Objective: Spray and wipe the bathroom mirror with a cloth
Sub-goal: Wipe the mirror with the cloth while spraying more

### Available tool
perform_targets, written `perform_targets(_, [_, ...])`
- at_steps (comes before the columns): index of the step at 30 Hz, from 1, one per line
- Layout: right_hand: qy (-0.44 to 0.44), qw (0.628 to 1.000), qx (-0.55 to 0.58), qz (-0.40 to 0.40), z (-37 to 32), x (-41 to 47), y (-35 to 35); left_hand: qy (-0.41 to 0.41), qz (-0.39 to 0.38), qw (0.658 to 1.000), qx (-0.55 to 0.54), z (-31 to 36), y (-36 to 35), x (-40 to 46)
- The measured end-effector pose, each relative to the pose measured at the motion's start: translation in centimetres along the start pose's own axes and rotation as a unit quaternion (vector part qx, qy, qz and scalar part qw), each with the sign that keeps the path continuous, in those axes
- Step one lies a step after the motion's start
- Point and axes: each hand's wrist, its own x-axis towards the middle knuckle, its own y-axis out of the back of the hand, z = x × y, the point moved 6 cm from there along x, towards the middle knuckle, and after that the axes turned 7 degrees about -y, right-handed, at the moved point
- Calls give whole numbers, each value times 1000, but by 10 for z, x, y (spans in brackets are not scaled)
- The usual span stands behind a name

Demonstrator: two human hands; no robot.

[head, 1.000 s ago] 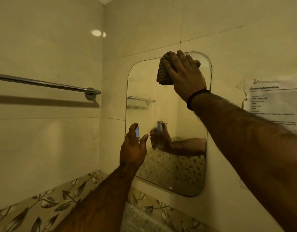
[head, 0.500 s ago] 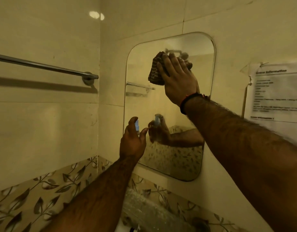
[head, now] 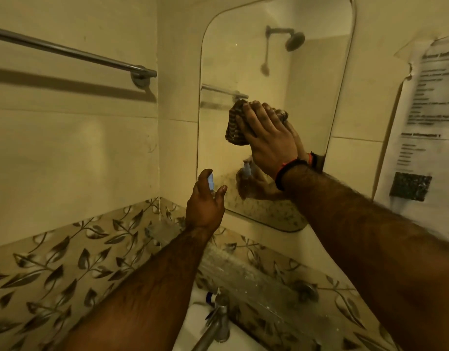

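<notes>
The rounded wall mirror [head: 307,72] hangs on the tiled wall ahead of me. My right hand [head: 267,140] lies flat against the middle of the glass, pressing a dark patterned cloth [head: 234,125] onto it. The cloth sticks out to the left of my fingers. Lower left, just in front of the mirror's bottom corner, my left hand [head: 205,206] grips a small spray bottle [head: 210,181]; only its pale blue nozzle shows above my fingers. Both hands are reflected in the glass.
A chrome towel bar [head: 74,53] runs along the left wall. A printed paper sheet [head: 425,117] is stuck to the wall right of the mirror. Below are a clear glass shelf [head: 246,272], a tap [head: 215,323] and a white basin [head: 193,315].
My right hand has slid the cloth down from the mirror's top edge to its middle. My view tilted down, bringing tap and basin into sight. The left hand kept its place.
</notes>
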Motion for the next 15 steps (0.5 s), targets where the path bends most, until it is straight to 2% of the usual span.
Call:
perform_targets(8, [31,998,13,-46,-34,-55,-20,16,-19,1000,10,-9,-8,-29])
perform_targets(15, [61,995,52,-54,-65,-102,-40,20,-36,999,16,-20,-15,-55])
